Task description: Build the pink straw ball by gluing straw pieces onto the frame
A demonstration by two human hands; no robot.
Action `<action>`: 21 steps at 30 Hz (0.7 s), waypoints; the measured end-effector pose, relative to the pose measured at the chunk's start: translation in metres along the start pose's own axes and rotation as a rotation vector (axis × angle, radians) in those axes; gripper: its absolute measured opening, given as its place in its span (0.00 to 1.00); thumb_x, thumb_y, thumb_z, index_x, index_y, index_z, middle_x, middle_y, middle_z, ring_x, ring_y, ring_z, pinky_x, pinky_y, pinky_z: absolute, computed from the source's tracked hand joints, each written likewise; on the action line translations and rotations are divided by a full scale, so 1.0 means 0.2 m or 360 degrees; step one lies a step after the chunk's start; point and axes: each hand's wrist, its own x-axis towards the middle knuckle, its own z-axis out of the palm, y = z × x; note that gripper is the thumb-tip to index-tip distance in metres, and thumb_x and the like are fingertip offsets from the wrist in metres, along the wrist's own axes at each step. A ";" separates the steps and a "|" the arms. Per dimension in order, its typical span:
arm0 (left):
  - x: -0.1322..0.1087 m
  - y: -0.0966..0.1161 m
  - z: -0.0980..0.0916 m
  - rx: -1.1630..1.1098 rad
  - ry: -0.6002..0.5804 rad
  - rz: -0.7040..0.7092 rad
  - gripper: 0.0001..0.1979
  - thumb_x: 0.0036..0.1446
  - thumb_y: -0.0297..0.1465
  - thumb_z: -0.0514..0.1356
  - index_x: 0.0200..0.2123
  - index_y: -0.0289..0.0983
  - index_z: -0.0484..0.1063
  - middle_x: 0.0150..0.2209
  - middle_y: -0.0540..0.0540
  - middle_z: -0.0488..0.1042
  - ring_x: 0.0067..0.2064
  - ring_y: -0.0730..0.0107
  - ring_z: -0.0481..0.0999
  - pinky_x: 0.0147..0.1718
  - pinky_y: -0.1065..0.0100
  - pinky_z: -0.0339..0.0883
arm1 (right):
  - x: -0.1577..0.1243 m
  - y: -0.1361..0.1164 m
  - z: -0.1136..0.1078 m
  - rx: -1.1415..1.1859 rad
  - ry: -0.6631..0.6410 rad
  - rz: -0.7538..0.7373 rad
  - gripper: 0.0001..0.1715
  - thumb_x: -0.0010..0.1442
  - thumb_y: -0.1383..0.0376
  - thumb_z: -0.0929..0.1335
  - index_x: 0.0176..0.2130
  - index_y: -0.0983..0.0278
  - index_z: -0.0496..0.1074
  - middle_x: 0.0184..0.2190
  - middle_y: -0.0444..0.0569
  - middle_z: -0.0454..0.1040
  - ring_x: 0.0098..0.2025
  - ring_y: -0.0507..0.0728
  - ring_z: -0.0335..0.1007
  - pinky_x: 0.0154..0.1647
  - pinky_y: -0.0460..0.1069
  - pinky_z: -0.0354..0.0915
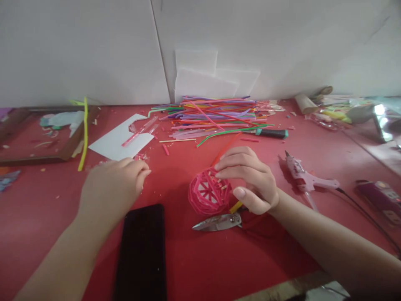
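- Right hand point(247, 177): fingers loosely fanned and curved, thumb apart, no firm grip; fingertips at the top right of a pink openwork ball point(207, 192), apparently in contact.
- Left hand point(114, 179): well left of the ball, fingers bent in, thumb close against them; cannot tell if anything in the pinch.
- Pink openwork ball mid-way on the red table point(181, 259), just left of right hand; pale pieces visible through the strands.
- Nearer edge of ball: folding knife point(216, 223), blade out, tip leftward.
- Below left hand: black phone point(140, 255), flat.
- Behind ball: orange straw point(228, 147).
- Beyond left hand: white card point(115, 140), clear pink strips across one edge.
- Right of right hand: pink glue gun point(303, 173), on its side, nozzle away.
- Farther: heap of coloured sticks point(216, 117), dark-handled cutter point(272, 133) beside.
- Against the wall: white sheets point(203, 81), upright, overlapping.
- Far left: shallow tray point(46, 159), yellow strip point(84, 138) by its corner.
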 end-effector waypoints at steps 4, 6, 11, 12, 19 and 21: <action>-0.01 0.02 0.03 0.0432 0.0237 0.0380 0.09 0.60 0.29 0.58 0.38 0.44 0.79 0.36 0.46 0.82 0.46 0.49 0.75 0.62 0.42 0.41 | 0.00 0.00 0.00 -0.0007 0.0017 -0.0007 0.14 0.63 0.63 0.64 0.45 0.64 0.76 0.39 0.55 0.79 0.43 0.61 0.74 0.47 0.60 0.71; -0.02 0.05 0.05 0.0308 0.0210 0.0380 0.16 0.62 0.27 0.56 0.51 0.42 0.76 0.44 0.42 0.82 0.54 0.45 0.75 0.65 0.38 0.34 | 0.00 0.00 0.00 -0.0003 0.0018 -0.0015 0.14 0.62 0.64 0.65 0.44 0.65 0.76 0.39 0.55 0.79 0.43 0.61 0.74 0.47 0.60 0.70; -0.02 0.09 0.11 0.0182 0.0087 0.0270 0.15 0.62 0.31 0.57 0.51 0.41 0.77 0.52 0.37 0.79 0.61 0.36 0.70 0.63 0.33 0.32 | 0.00 0.00 0.01 0.0002 0.0020 0.0005 0.15 0.62 0.63 0.65 0.46 0.64 0.76 0.39 0.54 0.78 0.43 0.61 0.74 0.47 0.60 0.70; -0.03 0.09 0.11 0.0120 0.0111 0.0276 0.12 0.63 0.32 0.56 0.43 0.41 0.79 0.43 0.40 0.83 0.56 0.39 0.75 0.64 0.34 0.35 | 0.00 0.00 0.01 0.0000 0.0019 0.0003 0.15 0.62 0.63 0.65 0.46 0.64 0.76 0.39 0.54 0.78 0.43 0.61 0.74 0.47 0.60 0.70; -0.10 0.15 0.12 -0.0748 -0.0342 0.0186 0.21 0.60 0.33 0.60 0.57 0.46 0.72 0.60 0.43 0.74 0.60 0.54 0.73 0.57 0.59 0.66 | 0.00 -0.01 0.01 0.0019 -0.0027 -0.0004 0.12 0.62 0.64 0.66 0.45 0.65 0.74 0.40 0.55 0.77 0.42 0.60 0.73 0.46 0.58 0.70; -0.13 0.17 0.12 -0.0904 -0.0566 0.0145 0.26 0.58 0.33 0.64 0.60 0.47 0.70 0.62 0.43 0.71 0.64 0.53 0.69 0.62 0.58 0.64 | 0.00 0.00 0.02 0.0048 -0.0041 0.0010 0.17 0.62 0.58 0.67 0.48 0.64 0.73 0.40 0.54 0.75 0.42 0.60 0.73 0.45 0.58 0.70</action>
